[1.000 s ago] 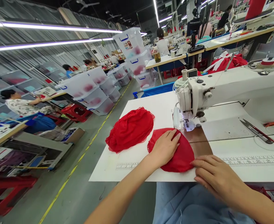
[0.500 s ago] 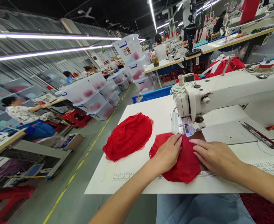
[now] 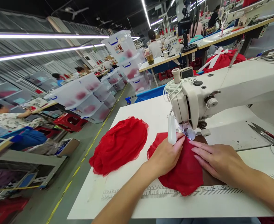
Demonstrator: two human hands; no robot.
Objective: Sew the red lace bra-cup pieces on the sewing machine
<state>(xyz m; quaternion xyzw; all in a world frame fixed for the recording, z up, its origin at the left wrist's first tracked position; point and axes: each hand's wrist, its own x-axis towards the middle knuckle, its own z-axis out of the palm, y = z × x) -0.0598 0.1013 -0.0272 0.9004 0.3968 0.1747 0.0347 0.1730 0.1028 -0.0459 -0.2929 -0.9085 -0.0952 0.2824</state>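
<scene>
A thin red fabric piece [image 3: 185,174] lies on the white table under the head of a sewing machine [image 3: 235,82], its upper edge close to the lit presser foot [image 3: 186,132]. My left hand [image 3: 166,157] is closed on this fabric just left of the foot, thumb and fingers pressed together. On the other side, my right hand [image 3: 223,158] rests with fingers stretched out, the tips touching the fabric's right edge. Beneath that hand shows a brown surface [image 3: 210,179]. A second, gathered red fabric piece [image 3: 120,146] lies to the left, apart from both hands.
Scissors [image 3: 268,135] lie on the machine bed at right. A printed ruler scale [image 3: 151,194] runs along the table's front. Clear plastic boxes [image 3: 127,63] are stacked beyond the table, beside an aisle with a yellow floor line [image 3: 81,163]. People sit at other machines.
The view has shifted closer and tilted, so table and machine look larger. Both hands stay at the red fabric, whose upper edge now sits nearer the presser foot.
</scene>
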